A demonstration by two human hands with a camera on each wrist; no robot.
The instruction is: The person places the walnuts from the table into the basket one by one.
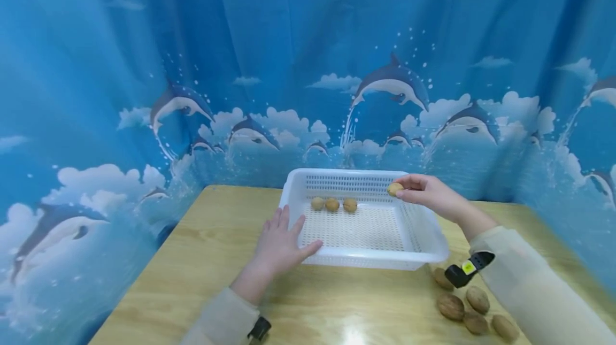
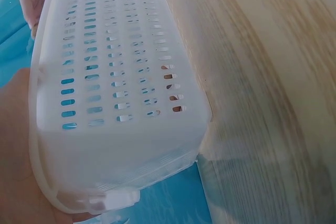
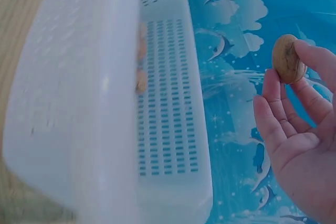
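A white plastic basket [image 1: 361, 257] with slotted sides stands on the table. Three walnuts [image 1: 350, 205] sit in a row inside it, along the far side toward the left. My right hand [image 1: 430, 195] pinches another walnut [image 3: 288, 59] between thumb and fingertips, above the basket's far right part. Spread across the near left corner of the basket, my left hand [image 1: 281, 240] rests on the rim with its fingers fairly straight. The left wrist view shows that hand [image 2: 16, 150] at the rim, partly cut off by the frame edge.
Several more walnuts [image 1: 451, 306] lie on the wooden table [image 1: 192, 259] at the near right, beside and below my right forearm. A blue curtain [image 1: 289, 67] printed with dolphins hangs behind the table and at both sides.
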